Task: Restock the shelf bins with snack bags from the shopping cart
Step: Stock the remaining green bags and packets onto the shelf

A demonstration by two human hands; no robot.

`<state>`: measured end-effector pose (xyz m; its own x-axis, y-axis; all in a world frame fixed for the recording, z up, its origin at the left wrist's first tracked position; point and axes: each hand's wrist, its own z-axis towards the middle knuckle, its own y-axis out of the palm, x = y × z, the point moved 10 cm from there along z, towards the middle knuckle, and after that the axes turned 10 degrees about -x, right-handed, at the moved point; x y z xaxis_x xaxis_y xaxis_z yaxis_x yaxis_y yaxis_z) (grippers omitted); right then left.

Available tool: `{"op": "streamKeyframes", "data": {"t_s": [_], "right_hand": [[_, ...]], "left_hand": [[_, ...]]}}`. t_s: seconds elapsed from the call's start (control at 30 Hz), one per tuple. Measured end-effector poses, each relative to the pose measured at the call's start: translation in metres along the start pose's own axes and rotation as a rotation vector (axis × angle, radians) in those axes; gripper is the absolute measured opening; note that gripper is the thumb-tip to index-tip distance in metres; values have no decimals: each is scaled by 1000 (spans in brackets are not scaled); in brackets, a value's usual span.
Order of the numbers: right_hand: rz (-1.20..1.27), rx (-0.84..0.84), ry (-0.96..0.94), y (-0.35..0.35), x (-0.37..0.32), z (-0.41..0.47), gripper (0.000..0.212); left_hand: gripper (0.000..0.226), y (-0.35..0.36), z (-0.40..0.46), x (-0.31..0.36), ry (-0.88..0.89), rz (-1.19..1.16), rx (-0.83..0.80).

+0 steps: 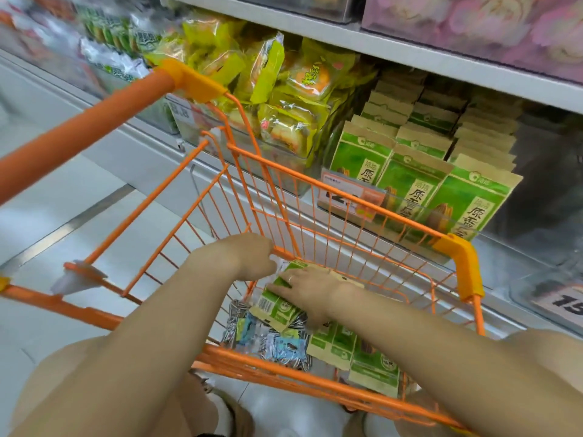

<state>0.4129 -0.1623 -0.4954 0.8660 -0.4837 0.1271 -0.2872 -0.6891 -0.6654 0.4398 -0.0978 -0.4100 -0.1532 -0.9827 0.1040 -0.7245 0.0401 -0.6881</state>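
Green snack bag (277,305) under R hand (310,294).

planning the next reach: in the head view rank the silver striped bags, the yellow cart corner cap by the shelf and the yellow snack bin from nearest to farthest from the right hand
1. Silver striped bags, in the cart below the right hand.
2. Yellow corner cap, on the cart rim to its right.
3. Yellow snack bin, up on the shelf.

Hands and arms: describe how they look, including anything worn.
Both arms are bare from wrist to upper arm, with no sleeves, watch or bracelet showing. The right hand wears a thin pale ring on one finger. The left hand shows no jewellery on the side in view; its fingers are partly hidden. Neither hand is gloved.
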Motion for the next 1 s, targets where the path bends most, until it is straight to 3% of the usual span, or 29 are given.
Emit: {"op": "streamKeyframes", "data": {"t_s": [0.13,0.23,0.33,0.43,0.5,0.63,0.73,0.83,0.9,1.0], "right_hand": [[-135,104,-52,-10,-13,-8,81],[-36,171,-78,-24,-10,-28,49],[330,321,-51,-52,19,-65,26],[879,481,51,-60,67,-103,14],[1262,595,73,-53,93,-124,8],[1800,813,-3,-35,109,-148,18],[1878,972,-14,-31,113,-158,24],[2001,1083,-71,-29,113,-163,27],[2081,1130,-126,-27,112,-168,26],[2069,1256,-134,-25,117,-180,37]], "left_hand": [[42,-4,2,-2,-15,-4,12],[38,-12,3,-5,-36,31,108],[38,-38,-10,-6,-24,-50,371],[40,-66,-36,-6,145,-485,630],[39,-76,-46,-7,272,-778,696],[28,-70,-47,4,435,-1121,553],[31,-57,-43,29,488,-1161,309],[38,-40,-38,46,520,-1035,95],[39,-37,-38,48,532,-952,92],[23,-52,-46,31,518,-1152,271]]}}
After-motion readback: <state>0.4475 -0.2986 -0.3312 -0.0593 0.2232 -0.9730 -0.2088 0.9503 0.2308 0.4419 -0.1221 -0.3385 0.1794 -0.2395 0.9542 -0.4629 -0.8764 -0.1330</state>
